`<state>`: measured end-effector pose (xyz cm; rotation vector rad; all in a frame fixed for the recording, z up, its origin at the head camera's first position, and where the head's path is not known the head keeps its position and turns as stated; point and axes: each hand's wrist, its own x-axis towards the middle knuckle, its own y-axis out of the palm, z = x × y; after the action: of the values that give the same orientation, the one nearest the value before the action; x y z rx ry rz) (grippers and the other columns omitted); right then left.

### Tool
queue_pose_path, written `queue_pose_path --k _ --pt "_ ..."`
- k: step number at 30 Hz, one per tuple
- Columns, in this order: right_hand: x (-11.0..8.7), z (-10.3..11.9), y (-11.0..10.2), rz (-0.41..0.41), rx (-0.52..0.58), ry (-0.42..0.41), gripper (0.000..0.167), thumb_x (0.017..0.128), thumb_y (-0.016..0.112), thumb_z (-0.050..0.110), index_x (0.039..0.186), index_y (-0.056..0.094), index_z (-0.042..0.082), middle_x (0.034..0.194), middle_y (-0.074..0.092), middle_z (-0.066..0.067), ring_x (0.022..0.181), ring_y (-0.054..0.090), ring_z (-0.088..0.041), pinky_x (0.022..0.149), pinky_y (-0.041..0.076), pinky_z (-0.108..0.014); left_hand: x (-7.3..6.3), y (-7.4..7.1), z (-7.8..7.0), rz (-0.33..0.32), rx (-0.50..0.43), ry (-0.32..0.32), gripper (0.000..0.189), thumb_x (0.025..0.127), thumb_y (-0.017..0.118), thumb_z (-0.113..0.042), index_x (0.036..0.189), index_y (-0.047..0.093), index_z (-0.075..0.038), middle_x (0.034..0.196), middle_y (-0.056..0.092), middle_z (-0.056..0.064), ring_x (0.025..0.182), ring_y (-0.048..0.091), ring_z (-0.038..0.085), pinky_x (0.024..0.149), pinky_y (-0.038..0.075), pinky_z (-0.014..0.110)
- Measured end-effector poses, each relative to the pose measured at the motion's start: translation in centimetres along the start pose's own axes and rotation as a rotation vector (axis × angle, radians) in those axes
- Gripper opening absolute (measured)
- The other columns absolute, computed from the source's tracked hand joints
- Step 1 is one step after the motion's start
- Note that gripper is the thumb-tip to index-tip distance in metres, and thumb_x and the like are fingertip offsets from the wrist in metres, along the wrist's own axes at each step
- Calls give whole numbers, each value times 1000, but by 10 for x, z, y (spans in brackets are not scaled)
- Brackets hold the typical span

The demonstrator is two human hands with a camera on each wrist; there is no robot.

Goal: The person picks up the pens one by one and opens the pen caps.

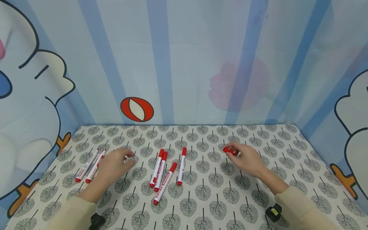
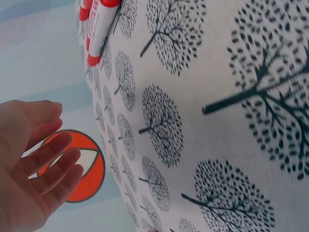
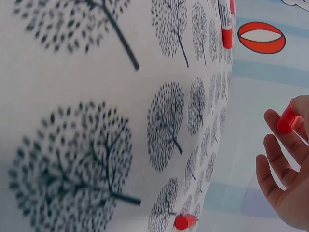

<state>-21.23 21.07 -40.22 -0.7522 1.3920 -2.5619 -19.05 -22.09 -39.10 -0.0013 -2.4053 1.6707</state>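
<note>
My right hand is raised over the right part of the cloth and pinches a small red marker cap between thumb and index finger, its other fingers loosely bent. My left hand hovers with relaxed fingers and nothing in it, partly in front of the nearer of two white markers. That pair has red bottom ends, and no large red cap shows at the far ends. Between the hands lie several white markers with red caps, one of them slightly apart on the right.
Low in the right wrist view, another small red piece lies on the cloth. The tree-patterned tablecloth reaches back to a striped blue curtain with cartoon prints. Black wrist cameras sit at my sleeves.
</note>
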Motion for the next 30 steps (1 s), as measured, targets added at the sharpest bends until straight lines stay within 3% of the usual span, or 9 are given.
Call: queue_pose_path --k 7,15,20,30 --pt "-2 -13 -9 -4 -32 41 19 84 64 15 103 62 11 83 67 0 71 60 -11 55 46 -20 0 6 -11 -19 11 92 21 76 72 -22 94 70 -14 95 66 4 77 59 17 52 44 26" --pt "-4 -26 -20 14 -72 94 17 85 63 14 101 64 9 83 64 -2 70 57 -12 58 46 -24 0 13 -21 -47 20 135 20 73 75 -21 91 70 -15 90 65 1 75 60 16 51 44 26" --pt "-6 -35 -29 7 -109 137 17 85 63 15 100 64 6 82 61 -4 66 54 -13 53 42 -26 -1 14 -24 -21 4 136 19 74 74 -21 92 70 -15 92 65 1 77 60 17 52 44 26" --pt "-13 -65 -36 21 -131 277 31 90 56 22 112 58 1 85 62 -11 61 55 -15 45 39 -28 -2 18 -25 3 -17 126 19 75 73 -21 93 70 -15 92 65 0 81 61 18 57 47 28"
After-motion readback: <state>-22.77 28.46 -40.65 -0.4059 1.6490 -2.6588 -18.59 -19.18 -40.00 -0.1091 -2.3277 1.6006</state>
